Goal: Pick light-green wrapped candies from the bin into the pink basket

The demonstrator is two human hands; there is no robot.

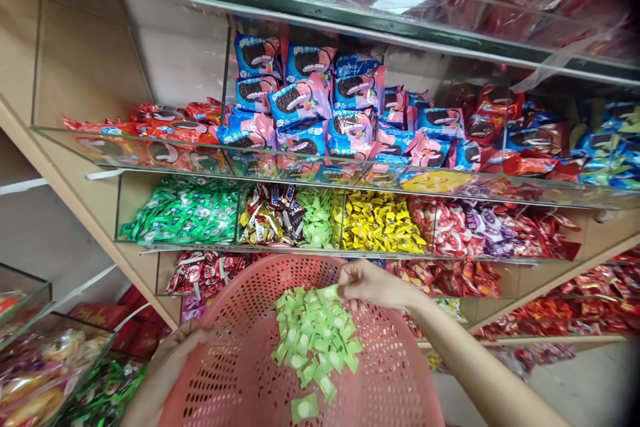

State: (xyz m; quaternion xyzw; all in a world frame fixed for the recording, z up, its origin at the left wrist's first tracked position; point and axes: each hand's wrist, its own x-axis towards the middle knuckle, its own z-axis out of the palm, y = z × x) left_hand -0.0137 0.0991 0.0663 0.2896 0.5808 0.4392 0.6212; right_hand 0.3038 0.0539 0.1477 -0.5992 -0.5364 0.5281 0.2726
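A pink perforated plastic basket (pixel 240 373) fills the lower middle of the head view. At its left side, my left hand (pixel 173 360) is closed round the rim, with part of its fingers hidden. Small light-green wrapped candies (pixel 315 333) lie heaped inside, and a single one sits lower down, apart from the heap. My right hand (pixel 367 285) reaches over the basket's far right edge. Its fingers are pinched together at the upper corner of the heap, on a green candy (pixel 330 293) there.
Ahead, a glass-fronted shelf holds blue and pink cookie packs (pixel 300 100). Below it are bins of green-wrapped candies (pixel 185 210), matching light-green candies (pixel 316 213), yellow packets (pixel 383 220) and red-white sweets (pixel 445 227). More glass bins (pixel 55 360) stand at lower left.
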